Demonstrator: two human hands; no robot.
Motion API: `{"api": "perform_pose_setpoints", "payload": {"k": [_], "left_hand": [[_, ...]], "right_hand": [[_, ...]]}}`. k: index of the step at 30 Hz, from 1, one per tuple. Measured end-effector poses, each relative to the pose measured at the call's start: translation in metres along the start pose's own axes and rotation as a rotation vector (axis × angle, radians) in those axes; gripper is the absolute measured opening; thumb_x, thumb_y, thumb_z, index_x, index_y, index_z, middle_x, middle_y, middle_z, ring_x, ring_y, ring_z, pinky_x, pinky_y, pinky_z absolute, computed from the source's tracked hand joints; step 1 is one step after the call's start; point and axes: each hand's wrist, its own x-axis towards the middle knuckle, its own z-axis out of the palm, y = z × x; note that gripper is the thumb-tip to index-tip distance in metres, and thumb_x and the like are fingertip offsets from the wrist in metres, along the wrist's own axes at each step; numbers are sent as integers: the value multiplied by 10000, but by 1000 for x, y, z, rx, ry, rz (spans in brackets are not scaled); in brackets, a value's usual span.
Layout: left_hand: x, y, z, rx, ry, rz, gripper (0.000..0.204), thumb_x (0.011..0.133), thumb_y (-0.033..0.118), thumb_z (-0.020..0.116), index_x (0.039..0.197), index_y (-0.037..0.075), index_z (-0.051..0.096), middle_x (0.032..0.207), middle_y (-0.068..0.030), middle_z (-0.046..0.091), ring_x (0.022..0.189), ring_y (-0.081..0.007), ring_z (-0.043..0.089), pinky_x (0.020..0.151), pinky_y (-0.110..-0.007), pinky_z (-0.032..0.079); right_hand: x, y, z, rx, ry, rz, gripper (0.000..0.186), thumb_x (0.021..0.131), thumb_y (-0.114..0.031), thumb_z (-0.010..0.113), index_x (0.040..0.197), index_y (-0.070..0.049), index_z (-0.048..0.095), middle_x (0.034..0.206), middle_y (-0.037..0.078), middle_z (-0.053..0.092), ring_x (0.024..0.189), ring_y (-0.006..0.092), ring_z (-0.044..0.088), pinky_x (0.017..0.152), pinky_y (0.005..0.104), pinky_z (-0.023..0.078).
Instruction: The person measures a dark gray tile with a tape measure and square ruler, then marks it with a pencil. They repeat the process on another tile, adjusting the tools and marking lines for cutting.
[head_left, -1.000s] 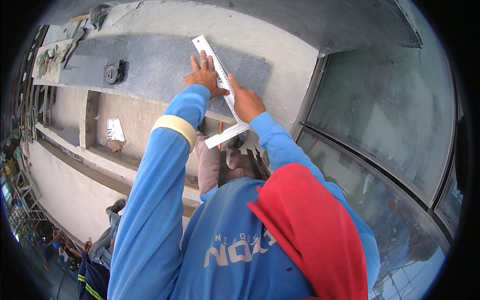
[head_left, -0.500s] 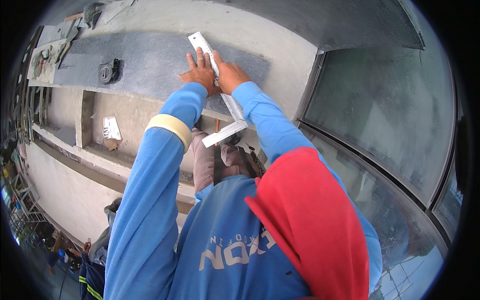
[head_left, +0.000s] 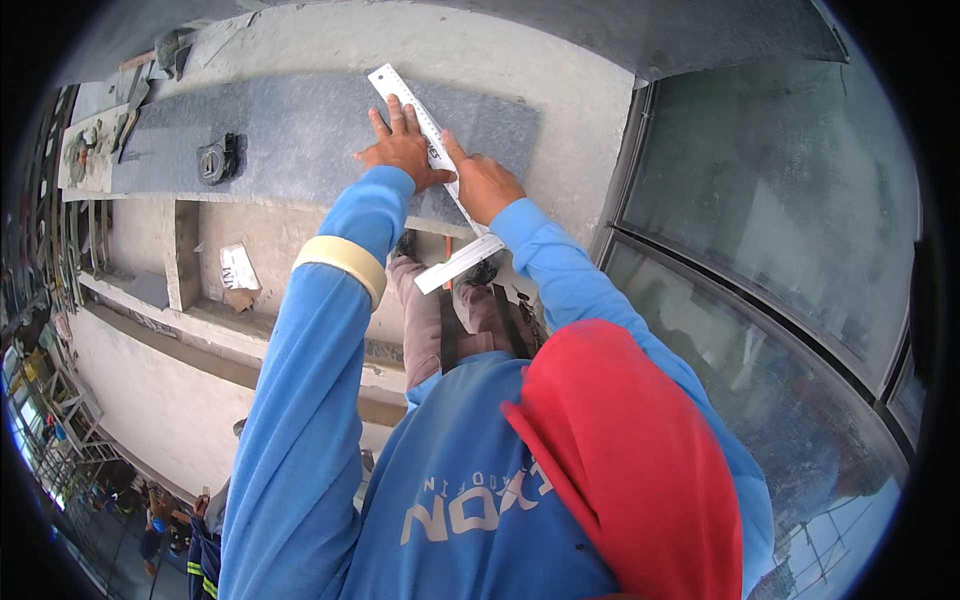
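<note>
A white try square [head_left: 432, 135] lies slantwise across a dark grey stone slab [head_left: 290, 120], its short arm hanging past the slab's near edge. My left hand [head_left: 398, 150] presses down with fingers spread, on the slab and against the blade's left edge; its thumb reaches onto the blade. Along the right edge of the blade rests my right hand [head_left: 485, 183], index finger stretched forward and the other fingers curled in. Whatever those curled fingers hold, if anything, is hidden. A black tape measure [head_left: 216, 158] sits on the slab to the left of my hands.
Concrete compartments [head_left: 250, 215] lie below the slab, one with a torn paper piece [head_left: 239, 268]. Framed glass panels [head_left: 770, 190] stand at the right. Tools [head_left: 130, 118] lie at the slab's far left end. A person in dark clothing [head_left: 203, 550] shows at lower left.
My right hand has slid toward me and rightward along the square's blade, baring more of it. My left hand stays spread in nearly the same place. The view has shifted slightly.
</note>
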Motion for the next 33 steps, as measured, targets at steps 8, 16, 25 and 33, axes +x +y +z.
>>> {"api": "perform_pose_setpoints", "payload": {"k": [8,16,25,33], "left_hand": [[-5,3,-4,-24,20,-13,1320,710,774,729,1612,35,110,1671,-239,14,1526,-476,42,1045,-617,467],[-2,1,1,-26,33,-2,1370,668,793,744,1612,40,100,1680,-207,7,1527,-470,55,1006,-655,482],[1,2,8,-41,50,-3,1342,688,790,730,1610,36,111,1678,-207,-2,1525,-471,52,1008,-673,471],[7,0,14,-31,61,-4,1328,698,785,725,1613,47,107,1680,-202,-10,1523,-475,46,1008,-684,463]], "right_hand": [[-36,15,4,-7,-74,39,713,942,-48,540,1594,-177,281,1097,260,685,993,412,693,866,507,563],[0,-1,-8,-30,-15,-15,674,964,-67,526,1589,-154,289,1110,260,690,1006,392,704,872,486,579],[-86,36,5,1,-118,45,755,916,-12,540,1601,-183,272,1088,262,689,968,414,701,847,499,570],[-31,15,-3,-26,-18,-21,706,925,-20,541,1581,-171,327,1103,260,685,968,420,701,826,495,576]]}}
